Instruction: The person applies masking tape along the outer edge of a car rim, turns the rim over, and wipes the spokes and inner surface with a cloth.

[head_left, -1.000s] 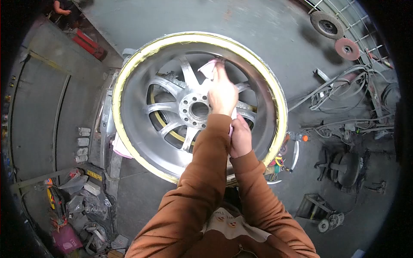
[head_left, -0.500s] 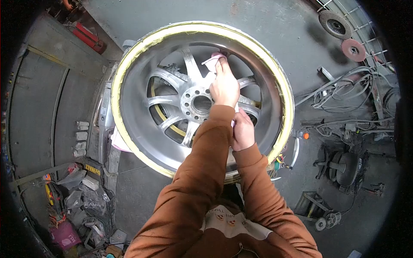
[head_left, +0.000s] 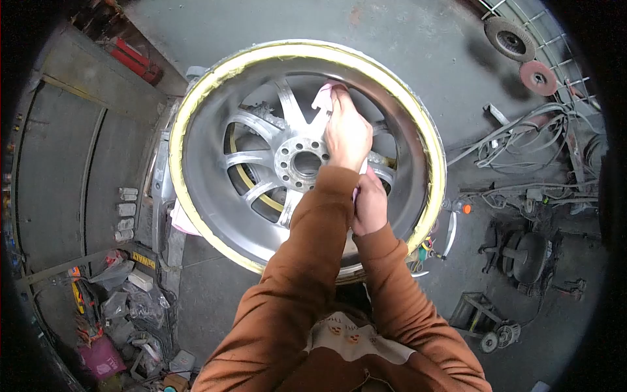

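A metal car wheel rim (head_left: 204, 140) fills the middle of the head view, its barrel facing me and its edge covered with yellow masking tape (head_left: 177, 157). My left hand (head_left: 349, 134) reaches across the hub to an upper spoke, closed on a pink cloth (head_left: 324, 98) that presses near the spoke's outer end. Lower down, on the right side of the hub, my right hand (head_left: 371, 206) is closed. A pink strip shows beside its fingers, apparently the cloth's other end; the stretch between is mostly hidden by my left hand and wrist.
Grinding discs (head_left: 509, 39) hang on a wire rack at the upper right, above coiled hoses (head_left: 535, 134). A stool (head_left: 522, 255) stands at the right. Plastic bags and tools (head_left: 140, 304) lie at the lower left. A red cylinder (head_left: 134, 60) is at the upper left.
My left hand has shifted slightly down and right, with the cloth still in its fingers. My right hand stays almost in place. The wheel's upper edge sits a little lower in view.
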`<state>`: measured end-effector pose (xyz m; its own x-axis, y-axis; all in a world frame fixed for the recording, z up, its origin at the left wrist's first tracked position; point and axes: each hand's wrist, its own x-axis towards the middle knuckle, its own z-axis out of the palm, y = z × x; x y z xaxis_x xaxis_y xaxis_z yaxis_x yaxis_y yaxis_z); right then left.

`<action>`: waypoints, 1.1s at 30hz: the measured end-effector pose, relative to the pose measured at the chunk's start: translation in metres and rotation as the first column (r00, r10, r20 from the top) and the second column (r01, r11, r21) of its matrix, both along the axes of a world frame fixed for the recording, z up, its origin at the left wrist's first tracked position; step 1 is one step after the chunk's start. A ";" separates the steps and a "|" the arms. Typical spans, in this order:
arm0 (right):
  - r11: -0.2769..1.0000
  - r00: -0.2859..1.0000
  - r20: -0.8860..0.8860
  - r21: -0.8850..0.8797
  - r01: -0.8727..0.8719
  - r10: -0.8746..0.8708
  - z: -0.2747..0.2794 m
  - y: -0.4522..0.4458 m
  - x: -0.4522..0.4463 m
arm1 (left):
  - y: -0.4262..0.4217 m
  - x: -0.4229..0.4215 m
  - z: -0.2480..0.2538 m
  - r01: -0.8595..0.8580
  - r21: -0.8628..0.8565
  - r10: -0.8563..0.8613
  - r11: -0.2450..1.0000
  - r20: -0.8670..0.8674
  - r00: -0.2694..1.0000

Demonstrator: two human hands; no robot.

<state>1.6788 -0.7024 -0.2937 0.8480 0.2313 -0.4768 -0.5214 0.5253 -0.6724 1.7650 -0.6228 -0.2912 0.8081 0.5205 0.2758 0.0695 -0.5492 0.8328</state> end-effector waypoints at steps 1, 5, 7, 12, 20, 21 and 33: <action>0.998 0.999 0.001 -0.044 -0.046 0.046 -0.004 -0.004 0.001 | -0.002 -0.001 -0.001 -0.003 -0.005 0.003 1.000 -0.061 0.998; 0.998 0.998 -0.044 0.050 -0.033 0.035 0.001 0.005 -0.004 | 0.004 -0.009 -0.004 0.049 0.037 -0.037 0.998 -0.286 0.958; 0.996 0.999 -0.018 0.070 -0.047 0.049 0.002 0.007 -0.005 | 0.005 -0.008 -0.001 0.041 0.045 -0.031 0.998 -0.197 0.980; 0.997 0.998 -0.028 0.067 -0.047 0.049 -0.007 0.003 -0.002 | 0.000 -0.006 -0.009 0.034 0.082 -0.012 0.996 -0.251 0.968; 0.973 0.973 0.010 -0.013 -0.231 0.231 -0.010 0.006 -0.027 | 0.022 -0.037 -0.011 0.144 0.169 -0.042 0.975 -0.497 0.867; 0.955 0.955 0.045 -0.051 -0.292 0.295 -0.010 0.007 -0.028 | 0.024 -0.037 -0.004 0.137 0.175 -0.035 0.975 -0.490 0.871; 0.994 0.994 -0.062 0.067 -0.083 0.087 -0.007 0.006 -0.020 | 0.004 -0.015 -0.034 0.149 0.162 -0.077 0.975 -0.385 0.920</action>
